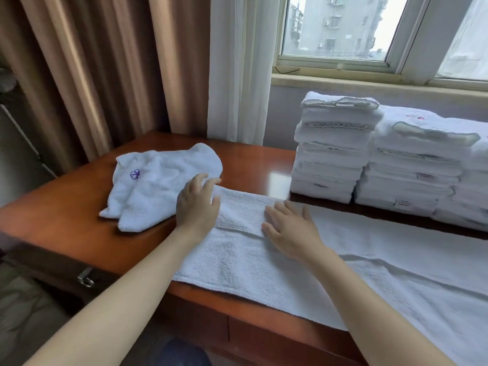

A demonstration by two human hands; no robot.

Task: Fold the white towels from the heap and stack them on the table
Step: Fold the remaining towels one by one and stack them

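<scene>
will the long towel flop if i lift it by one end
Probably flops: the towel lies limp on the table, with soft ridges where it is doubled over. Its looped pile likely grips, so a push from the left hand or right hand, both resting on it, would bunch rather than slide it.

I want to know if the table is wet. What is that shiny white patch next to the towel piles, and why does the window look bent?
In the head view, the patch on the wooden table looks like glare, not water: daylight from the window mirrored in the polished top beside the folded towel stack. Also in the head view, the window frame leans and bows, most likely because the camera lens is wide-angle.
</scene>
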